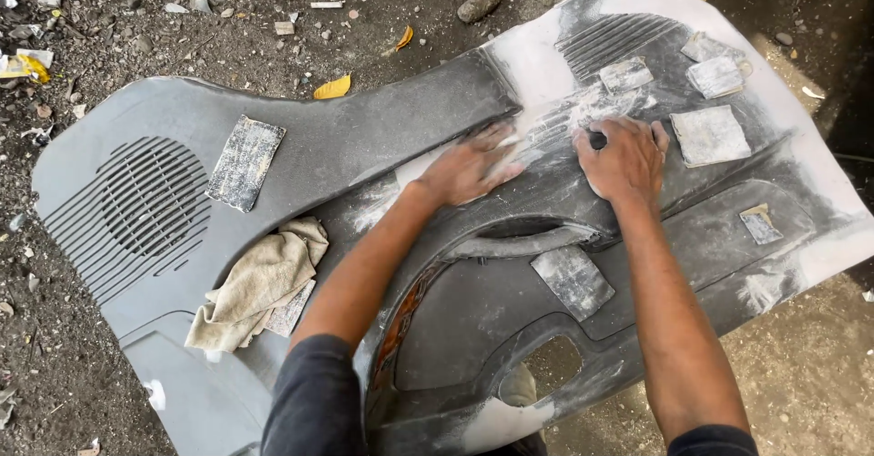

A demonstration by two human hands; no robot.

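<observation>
A large grey plastic door panel [637, 265] lies on the ground, dusted white near its top. My left hand [469, 167] rests flat on the panel, fingers spread, over a pale patch. My right hand [625, 158] is curled, pressing a small piece of sandpaper against the dusty surface just below the panel's ribbed grille [612, 42]. A second grey panel [146, 201] with a round speaker grille lies to the left, partly under the first.
Several sandpaper sheets lie about: one [244, 162] on the left panel, one [709, 135] right of my right hand, one [573, 280] lower down. A beige rag [259, 283] is crumpled on the left panel. Dirt ground with stones [479, 4] and leaves surrounds the panels.
</observation>
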